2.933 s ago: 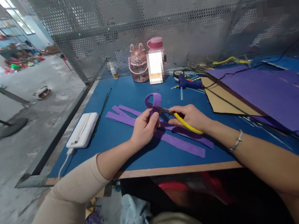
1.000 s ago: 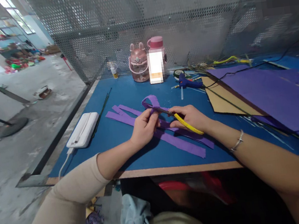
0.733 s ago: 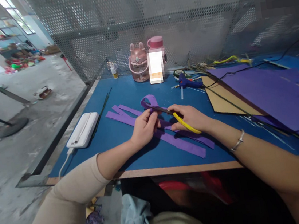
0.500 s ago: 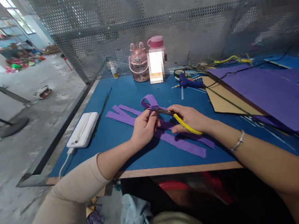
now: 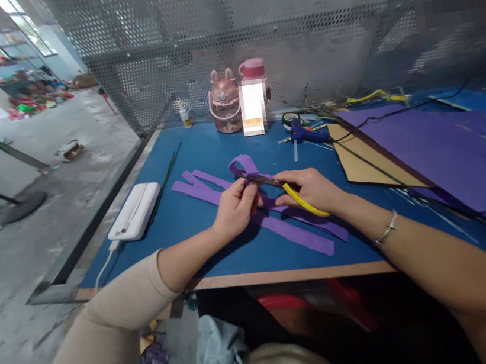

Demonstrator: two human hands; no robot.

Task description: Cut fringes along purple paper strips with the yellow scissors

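Note:
My left hand point(image 5: 234, 208) pinches a purple strip point(image 5: 243, 166) that curls up into a loop above my fingers. My right hand point(image 5: 313, 189) is closed on yellow-handled scissors point(image 5: 292, 193), whose dark blades point left and meet the strip right beside my left fingertips. Both hands hover just above the blue table point(image 5: 203, 151). Beneath them lie several long purple strips point(image 5: 294, 232), fanned from upper left to lower right.
A white flat device point(image 5: 134, 210) with a cable lies at the left. Two pink bottles point(image 5: 236, 96), a small glue bottle point(image 5: 185, 117) and a blue glue gun point(image 5: 303, 134) stand at the back. Large purple sheets point(image 5: 436, 150) and brown cardboard point(image 5: 363, 160) cover the right side.
The loop of the strip in my left hand has dropped lower and turned a little. The scissors have shifted slightly against it. My arms stay where they were.

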